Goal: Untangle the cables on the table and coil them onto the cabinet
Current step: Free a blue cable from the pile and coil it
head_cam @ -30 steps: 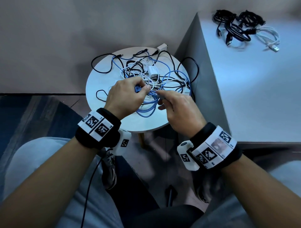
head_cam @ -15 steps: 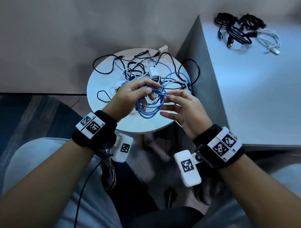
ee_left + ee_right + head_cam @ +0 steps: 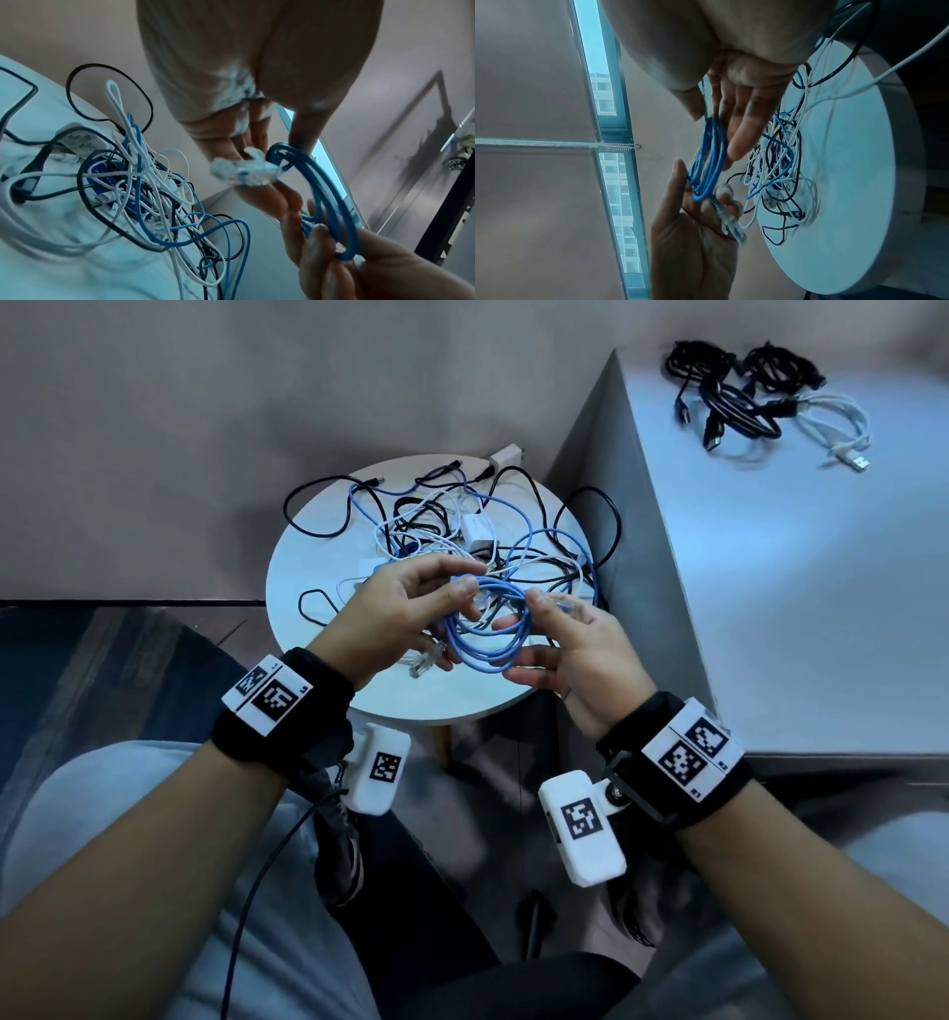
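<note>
Above the near half of the round white table (image 3: 318, 690), my two hands hold a coiled blue cable (image 3: 488, 634) between them, clear of the tabletop. My left hand (image 3: 390, 613) pinches the top of the coil between thumb and forefinger, its lower fingers curled beside a clear plug (image 3: 423, 664) at one cable end. My right hand (image 3: 575, 649) pinches the coil's other side with thumb and forefinger at the second clear plug, while its remaining fingers stretch out straight under the loops. From the left wrist, the blue cable (image 3: 331, 205) runs in several stacked loops between both sets of fingers. Behind the coil, toward the far side of the table, sits the tangle of cables (image 3: 462, 541), black, white and blue strands knotted around a white adapter (image 3: 477, 531), some loops hanging over the table's edge. Just right of the table stands the cabinet (image 3: 770, 608); on its far end lie coiled cables (image 3: 744, 403), black ones and a white one.
</note>
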### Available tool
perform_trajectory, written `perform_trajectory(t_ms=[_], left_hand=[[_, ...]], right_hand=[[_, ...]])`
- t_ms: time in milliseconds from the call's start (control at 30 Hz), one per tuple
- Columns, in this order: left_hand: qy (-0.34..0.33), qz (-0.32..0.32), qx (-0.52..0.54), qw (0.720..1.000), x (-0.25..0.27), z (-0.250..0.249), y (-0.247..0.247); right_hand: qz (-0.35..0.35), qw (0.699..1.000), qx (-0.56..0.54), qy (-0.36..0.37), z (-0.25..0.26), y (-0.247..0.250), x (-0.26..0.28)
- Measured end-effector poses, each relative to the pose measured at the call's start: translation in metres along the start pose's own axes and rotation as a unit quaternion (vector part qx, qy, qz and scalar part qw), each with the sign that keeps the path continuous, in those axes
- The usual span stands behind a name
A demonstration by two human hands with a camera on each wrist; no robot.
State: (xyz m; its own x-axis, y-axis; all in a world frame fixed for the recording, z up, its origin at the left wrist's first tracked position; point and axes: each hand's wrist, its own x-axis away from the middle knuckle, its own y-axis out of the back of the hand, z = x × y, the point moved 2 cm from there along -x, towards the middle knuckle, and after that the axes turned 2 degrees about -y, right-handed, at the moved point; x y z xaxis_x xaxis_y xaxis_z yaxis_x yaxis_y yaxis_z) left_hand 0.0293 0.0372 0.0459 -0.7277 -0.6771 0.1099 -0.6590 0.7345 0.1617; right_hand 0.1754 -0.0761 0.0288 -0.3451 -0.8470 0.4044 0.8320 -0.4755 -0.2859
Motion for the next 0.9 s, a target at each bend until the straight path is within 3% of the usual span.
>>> perform_trajectory(t_ms=[233,533,733,900], left_hand=[[0.043,-0.036,0.065,0.996,0.001,0.004,-0.007],[0.011,-0.092,-0.136,0.986,0.004,0.005,-0.001],[0.040,-0.062,-0.029,0.997,0.005,0.003,-0.002],[0.065,-0.100,0.035,0.992,0.007,0.002,-0.005]], right_hand=[[0.070,0.992,-0.088,-0.054,-0.005,-0.005,0.001],[0.051,0.995,-0.077,-0.028,-0.012,-0.010,-0.002],[0.046,0.997,-0.062,-0.013,-0.005,-0.011,-0.001],[0.021,0.998,-0.063,0.020,0.017,-0.009,0.003]])
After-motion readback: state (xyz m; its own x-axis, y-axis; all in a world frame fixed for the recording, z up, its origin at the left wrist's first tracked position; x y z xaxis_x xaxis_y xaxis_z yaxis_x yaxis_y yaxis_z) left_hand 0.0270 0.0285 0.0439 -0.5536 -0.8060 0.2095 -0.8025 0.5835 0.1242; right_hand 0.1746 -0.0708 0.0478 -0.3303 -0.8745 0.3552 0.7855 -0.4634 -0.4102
